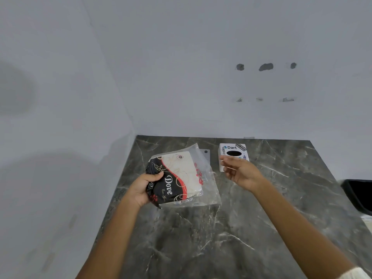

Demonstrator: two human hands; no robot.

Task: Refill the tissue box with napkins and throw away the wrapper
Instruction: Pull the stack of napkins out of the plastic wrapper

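The pack of napkins (181,178) is up off the table (221,238), tilted, with its black-and-red printed end low and toward the person and its clear plastic end pointing away toward the wall. The left hand (143,188) has it by that printed end, thumb over the top face and fingers curled underneath, closed firmly on the wrapper. Held that way, the loose clear end faces the free hand, which I'd guess is so the napkins can be drawn out from that side; whether that end is already torn open I cannot tell.

Just to the right of the pack stands the white tissue box (233,156), upright on the table near the wall, its dark oval slot facing up and nothing showing in it. The right hand (241,172) hovers in front of the box, fingers loosely spread toward the pack, holding nothing. It may be brushing the box's front edge; I can't be sure.

At the far right edge sits a dark bin (358,194), likely where the wrapper will go.
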